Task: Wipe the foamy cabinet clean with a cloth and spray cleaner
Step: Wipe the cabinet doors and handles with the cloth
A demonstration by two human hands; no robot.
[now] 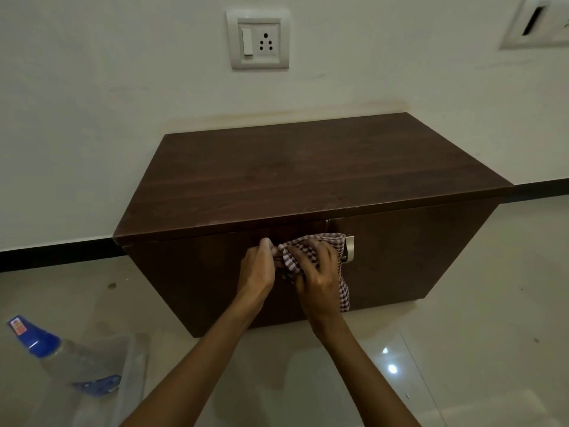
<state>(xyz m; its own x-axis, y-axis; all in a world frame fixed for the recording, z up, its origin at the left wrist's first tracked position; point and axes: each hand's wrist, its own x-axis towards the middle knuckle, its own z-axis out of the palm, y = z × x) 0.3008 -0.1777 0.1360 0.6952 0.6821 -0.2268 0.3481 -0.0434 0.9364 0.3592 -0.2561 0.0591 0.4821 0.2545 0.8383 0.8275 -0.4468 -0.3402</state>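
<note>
A low dark-brown wooden cabinet [308, 180] stands against the white wall. Its top looks dry, and I see no foam on it. My left hand [258, 266] and my right hand [317, 272] both grip a checked purple-and-white cloth [308, 248] pressed against the cabinet's front, just under the top edge. One corner of the cloth hangs down past my right wrist. A silver door handle [350, 248] sticks out right of the cloth. The spray cleaner, a clear bottle with a blue cap [58, 355], lies on the floor at the lower left, away from both hands.
The bottle rests in or beside a clear plastic container [129, 380]. Glossy pale floor tiles [462, 334] surround the cabinet. A socket plate [258, 38] is on the wall above, with a second plate [535, 23] at the top right. A black skirting strip runs along the wall base.
</note>
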